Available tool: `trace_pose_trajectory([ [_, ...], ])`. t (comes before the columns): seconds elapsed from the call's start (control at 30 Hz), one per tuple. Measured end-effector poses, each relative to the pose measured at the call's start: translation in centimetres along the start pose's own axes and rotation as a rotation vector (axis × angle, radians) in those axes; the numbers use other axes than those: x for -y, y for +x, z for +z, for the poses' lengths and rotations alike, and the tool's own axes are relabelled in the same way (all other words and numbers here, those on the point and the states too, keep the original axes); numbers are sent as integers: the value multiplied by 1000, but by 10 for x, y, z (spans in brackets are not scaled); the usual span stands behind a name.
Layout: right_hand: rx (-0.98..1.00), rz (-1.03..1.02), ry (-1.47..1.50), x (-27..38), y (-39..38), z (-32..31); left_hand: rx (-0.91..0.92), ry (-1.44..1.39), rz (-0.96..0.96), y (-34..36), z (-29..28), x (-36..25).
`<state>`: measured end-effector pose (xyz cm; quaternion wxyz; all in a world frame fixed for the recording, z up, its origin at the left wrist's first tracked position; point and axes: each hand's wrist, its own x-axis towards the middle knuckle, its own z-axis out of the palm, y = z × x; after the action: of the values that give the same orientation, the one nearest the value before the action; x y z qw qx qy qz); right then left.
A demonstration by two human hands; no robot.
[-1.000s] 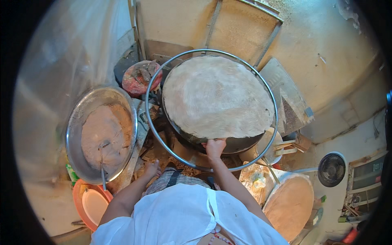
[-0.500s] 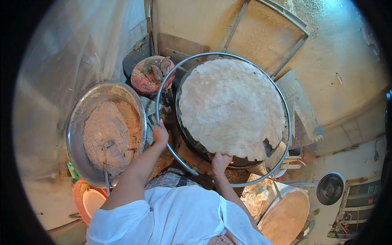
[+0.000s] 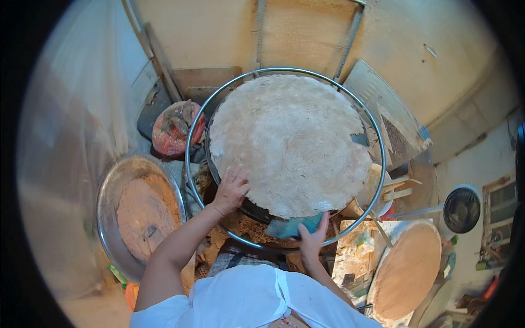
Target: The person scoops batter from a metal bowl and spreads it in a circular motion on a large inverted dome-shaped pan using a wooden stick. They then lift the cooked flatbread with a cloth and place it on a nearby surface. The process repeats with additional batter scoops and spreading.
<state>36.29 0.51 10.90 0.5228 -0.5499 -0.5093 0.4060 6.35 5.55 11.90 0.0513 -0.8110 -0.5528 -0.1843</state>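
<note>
This looks like a small cooking workshop, a rough home kitchen where big flat sheets get made. In the middle sits a wide round griddle (image 3: 257, 210) with a huge thin pale sheet (image 3: 290, 142) lying on it and a shiny metal hoop (image 3: 188, 136) around it. Left of the griddle stands a big metal bowl (image 3: 109, 191) of brownish batter. Right of the griddle and below it lies a round woven tray (image 3: 407, 270), and beside that a small fan (image 3: 461, 209). Behind the griddle the walls are bare and stained.
</note>
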Motion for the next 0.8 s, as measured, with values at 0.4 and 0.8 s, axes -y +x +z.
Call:
trace_pose_trajectory([
  [0.4,-90,238,134,26,125,135,185,-691,-84,124,-81,-17],
  [0.8,269,332,182,62,32,109,141,-318,17,20,-27,123],
])
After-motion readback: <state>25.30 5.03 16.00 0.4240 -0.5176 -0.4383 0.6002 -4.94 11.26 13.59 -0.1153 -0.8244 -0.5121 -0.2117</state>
